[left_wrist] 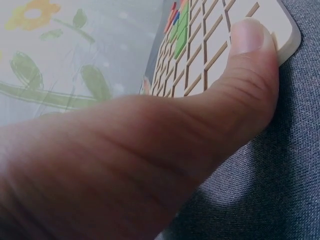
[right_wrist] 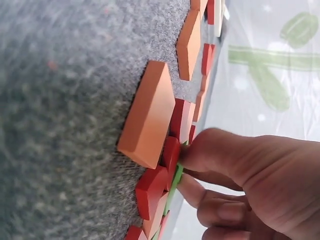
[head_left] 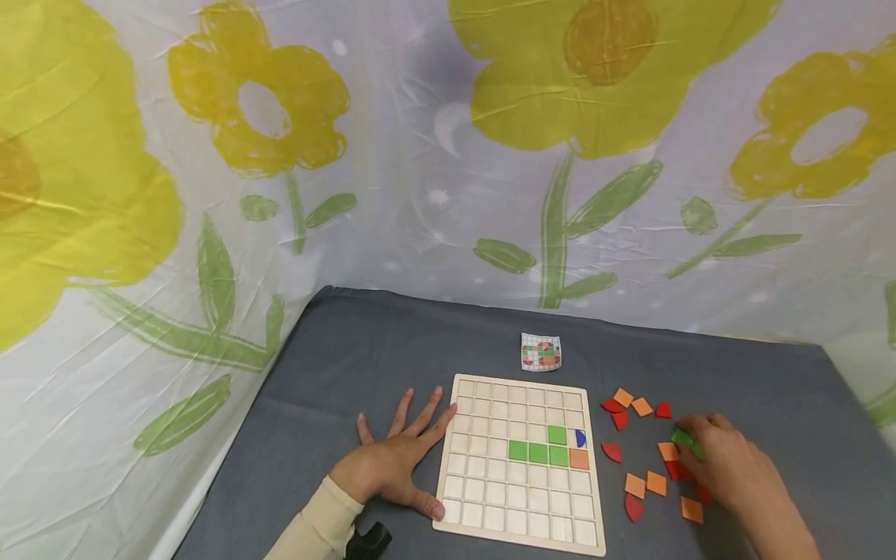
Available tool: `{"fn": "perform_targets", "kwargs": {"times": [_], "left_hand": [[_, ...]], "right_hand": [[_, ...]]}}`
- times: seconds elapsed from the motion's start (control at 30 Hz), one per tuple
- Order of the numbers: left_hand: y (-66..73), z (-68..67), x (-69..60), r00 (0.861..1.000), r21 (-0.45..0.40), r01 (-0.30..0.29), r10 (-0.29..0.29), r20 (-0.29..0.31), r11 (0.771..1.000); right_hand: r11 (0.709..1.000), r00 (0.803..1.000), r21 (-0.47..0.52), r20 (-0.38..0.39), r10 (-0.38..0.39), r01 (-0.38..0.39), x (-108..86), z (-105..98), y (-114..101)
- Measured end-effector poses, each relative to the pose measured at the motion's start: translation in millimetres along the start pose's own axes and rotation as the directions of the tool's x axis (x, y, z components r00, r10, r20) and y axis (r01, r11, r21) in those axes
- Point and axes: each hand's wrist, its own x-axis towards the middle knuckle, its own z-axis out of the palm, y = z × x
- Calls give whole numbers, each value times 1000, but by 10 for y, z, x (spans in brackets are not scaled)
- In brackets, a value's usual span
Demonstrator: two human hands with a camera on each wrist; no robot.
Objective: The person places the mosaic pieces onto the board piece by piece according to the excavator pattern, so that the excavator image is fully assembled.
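Observation:
A wooden grid board (head_left: 483,523) lies on the grey cloth. Several green square tiles (head_left: 537,453), an orange tile (head_left: 579,459) and a blue half-round piece (head_left: 580,439) sit in its cells. My left hand (head_left: 395,463) is spread along the board's left side, its thumb (left_wrist: 250,65) resting on the near corner. Over the loose pieces at the right, my right hand (head_left: 731,467) pinches a green tile (right_wrist: 173,187) between thumb and fingers. Beneath and beside that hand lie red pieces (right_wrist: 151,190) and an orange tile (right_wrist: 150,117), some partly hidden by it.
A small printed pattern card (head_left: 541,352) lies beyond the board. Between board and right hand are scattered orange squares (head_left: 635,485) and red quarter-round pieces (head_left: 611,452). A flowered curtain (head_left: 413,233) hangs behind the table. A black object (head_left: 369,540) shows at the left wrist.

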Motion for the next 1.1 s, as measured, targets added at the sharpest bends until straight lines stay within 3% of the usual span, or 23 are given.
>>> {"fn": "perform_targets", "kwargs": {"times": [0.2, 0.37, 0.47, 0.53, 0.63, 0.73, 0.9, 1.1], "left_hand": [[7, -1, -1, 1000, -12, -4, 4, 2, 1000], [11, -10, -23, 1000, -18, -1, 1, 0, 1000], [15, -12, -27, 1000, -13, -1, 1, 2, 1000], [16, -10, -25, 1000, -10, -3, 3, 1, 1000], [15, -5, -20, 1000, -10, -6, 6, 1, 1000], [15, -3, -21, 1000, -7, -3, 3, 4, 1000], [21, -5, -32, 1000, -4, 3, -3, 5, 1000], [27, -14, -33, 1000, -2, 0, 0, 1, 1000]], "right_hand": [[998, 998, 7, -30, -56, 56, -17, -52, -7], [988, 981, 14, -123, -151, 154, -63, -100, -217], [969, 949, 16, -207, -238, 247, -89, -84, -424], [950, 916, 2, -265, -302, 313, -88, -58, -573], [921, 872, -19, -313, -376, 390, -58, -24, -797], [893, 842, -20, -326, -430, 449, -13, 13, -1014], [847, 799, -12, -323, -507, 532, 29, 45, -1332], [806, 772, -1, -286, -567, 592, 68, 145, -1574]]}}
